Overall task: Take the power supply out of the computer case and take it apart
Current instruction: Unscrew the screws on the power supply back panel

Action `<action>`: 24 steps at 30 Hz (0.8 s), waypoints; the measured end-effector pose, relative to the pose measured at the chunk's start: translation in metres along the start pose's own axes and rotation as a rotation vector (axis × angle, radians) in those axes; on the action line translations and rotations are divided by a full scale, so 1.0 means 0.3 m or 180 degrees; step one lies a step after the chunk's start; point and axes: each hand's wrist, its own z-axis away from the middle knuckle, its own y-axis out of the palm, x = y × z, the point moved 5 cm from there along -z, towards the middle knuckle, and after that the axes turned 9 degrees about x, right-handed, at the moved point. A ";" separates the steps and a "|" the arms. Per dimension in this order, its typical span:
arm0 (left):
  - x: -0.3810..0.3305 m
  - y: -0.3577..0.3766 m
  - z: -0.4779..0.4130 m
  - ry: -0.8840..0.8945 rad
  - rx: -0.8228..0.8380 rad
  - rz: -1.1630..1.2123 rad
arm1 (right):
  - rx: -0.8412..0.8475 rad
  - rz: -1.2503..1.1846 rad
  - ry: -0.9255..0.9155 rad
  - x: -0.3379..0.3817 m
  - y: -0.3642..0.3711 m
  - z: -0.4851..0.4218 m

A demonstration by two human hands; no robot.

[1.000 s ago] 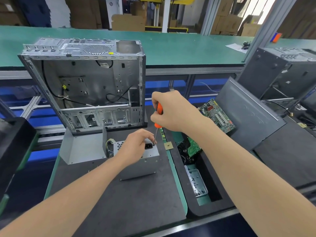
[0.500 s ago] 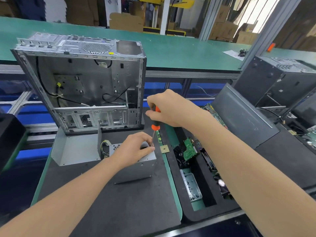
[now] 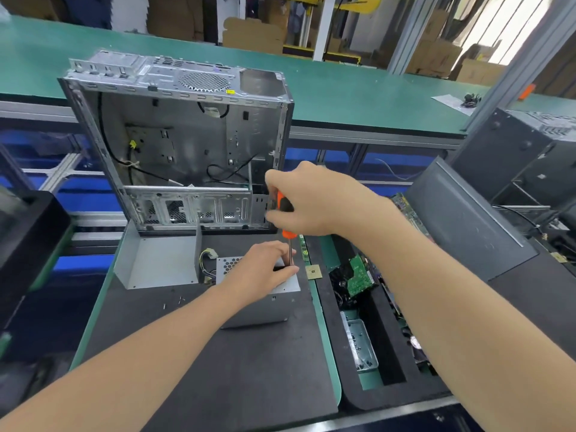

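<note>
- While the left hand (image 3: 265,272) holds the power supply (image 3: 258,310), fingers curled over its top, the box sits near the far right corner of the dark mat (image 3: 218,375), in front of the open computer case (image 3: 187,145).
- The right hand (image 3: 311,204) grips an orange screwdriver (image 3: 288,233) upright, fingers wrapped round the handle, with the shaft pointing down at the box's top.

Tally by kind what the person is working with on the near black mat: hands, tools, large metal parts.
Hands: 2, left hand and right hand
Screwdriver: 1
Computer case: 1
Power supply: 1
Metal cover: 1
Total: 6
</note>
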 end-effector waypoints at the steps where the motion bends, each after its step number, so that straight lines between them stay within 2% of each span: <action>1: -0.004 -0.001 -0.001 -0.0013 0.0013 -0.0007 | -0.0242 0.0311 0.0513 0.002 0.002 0.003; 3: -0.011 0.000 0.000 -0.0056 0.0010 -0.0047 | -0.0529 0.0691 0.1251 0.015 0.005 0.012; 6: -0.012 0.004 0.001 -0.0075 0.0009 -0.0068 | -0.0605 0.0718 0.1330 0.010 0.027 -0.001; 8: -0.004 0.008 0.000 -0.0057 0.0075 -0.0039 | -0.0530 0.0405 0.0990 -0.016 0.033 -0.007; 11: 0.009 0.008 0.003 -0.0027 0.0078 -0.0044 | 0.0039 -0.0508 -0.0041 -0.025 0.027 0.001; 14: 0.007 0.009 0.006 0.0040 0.0057 0.0004 | 0.0499 -0.0668 -0.0808 -0.026 0.002 0.018; 16: 0.008 0.007 0.005 -0.0008 0.0065 0.0064 | 0.0663 -0.0666 -0.0896 -0.041 -0.023 0.025; 20: 0.000 0.005 0.007 -0.0109 0.0098 0.0168 | 0.0670 -0.0576 -0.0354 -0.050 -0.030 0.034; 24: -0.012 0.003 0.007 -0.0133 0.0089 0.0120 | -0.0197 0.0227 0.1174 -0.025 -0.010 0.044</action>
